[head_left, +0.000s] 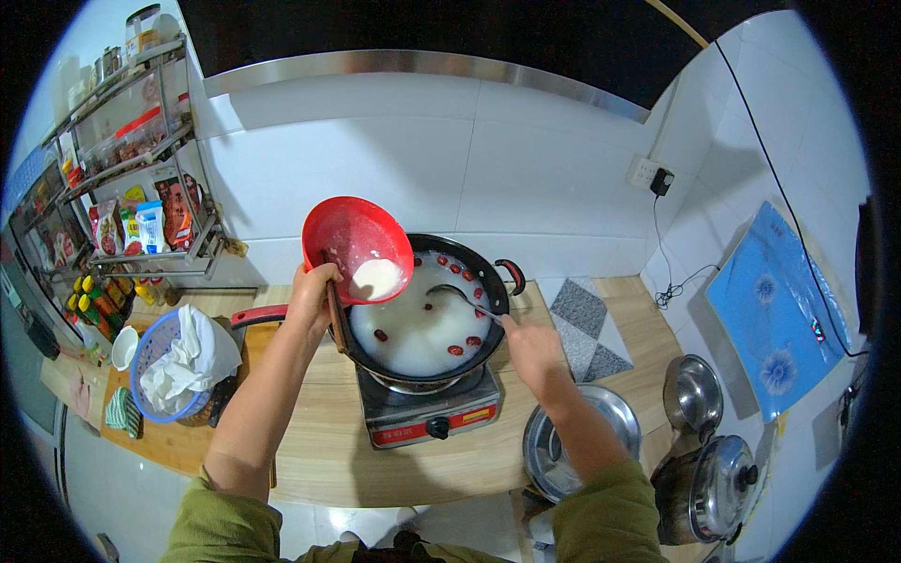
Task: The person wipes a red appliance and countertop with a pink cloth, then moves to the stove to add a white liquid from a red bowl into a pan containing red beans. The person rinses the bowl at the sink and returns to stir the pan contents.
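My left hand [316,292] holds a red plastic bowl [338,225], tilted over the left rim of a black wok, together with brown wooden chopsticks [336,320]. White liquid [376,279] lies in the bowl's lower side. My right hand [533,347] grips the handle of a metal ladle [454,292], whose head dips into the wok. Cloudy whitish liquid [415,317] with several red dates [455,350] fills much of the wok [497,299]. The wok sits on a portable gas stove [429,415] with a black knob.
A blue basket [144,345] with white cloth stands left on a wooden board [151,443], near the wok's red handle [259,315]. To the right are a metal basin [623,415], a steel pan [693,394] and a lidded pot [721,485]. A rack [151,260] holds food packets.
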Available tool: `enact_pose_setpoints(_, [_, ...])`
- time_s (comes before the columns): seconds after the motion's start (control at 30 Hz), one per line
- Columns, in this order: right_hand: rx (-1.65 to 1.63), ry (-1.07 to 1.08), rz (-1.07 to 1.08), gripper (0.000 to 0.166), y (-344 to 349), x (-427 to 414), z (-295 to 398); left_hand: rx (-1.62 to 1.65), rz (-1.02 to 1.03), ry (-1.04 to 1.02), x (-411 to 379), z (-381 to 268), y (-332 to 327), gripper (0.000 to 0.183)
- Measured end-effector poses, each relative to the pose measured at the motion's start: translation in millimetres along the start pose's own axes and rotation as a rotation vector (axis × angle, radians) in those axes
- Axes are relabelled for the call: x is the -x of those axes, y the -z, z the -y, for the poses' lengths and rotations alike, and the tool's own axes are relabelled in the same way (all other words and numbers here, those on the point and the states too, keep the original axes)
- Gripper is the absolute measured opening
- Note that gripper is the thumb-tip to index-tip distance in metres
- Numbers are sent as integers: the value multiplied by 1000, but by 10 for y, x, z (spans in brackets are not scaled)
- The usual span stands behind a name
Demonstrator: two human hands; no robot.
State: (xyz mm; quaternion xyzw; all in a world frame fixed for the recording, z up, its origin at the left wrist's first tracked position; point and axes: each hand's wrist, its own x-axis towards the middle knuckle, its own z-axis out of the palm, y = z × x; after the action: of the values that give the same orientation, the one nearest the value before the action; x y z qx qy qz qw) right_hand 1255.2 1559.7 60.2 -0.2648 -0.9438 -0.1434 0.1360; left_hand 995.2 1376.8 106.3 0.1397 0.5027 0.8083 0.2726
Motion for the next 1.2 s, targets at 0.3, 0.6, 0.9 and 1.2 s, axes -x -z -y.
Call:
enact_pose_setpoints(0.3, [-14, 140, -238, 29, 158, 671, -68, 168, 37, 257, 146, -26, 33, 33])
enact_pose_setpoints(0.6, [-65, -18, -242, 31, 301, 1118, 302, 357, 184, 346, 241, 11, -92, 64])
enact_pose_setpoints(0.9, [-209, -384, -97, 35, 887, 2603, 1057, 411, 270, 508, 380, 302, -406, 57])
enact_pose_setpoints(1.2, [-347, -991, 172, 28, 1138, 4534, 1493, 238, 583, 539, 1799, 462, -1328, 58])
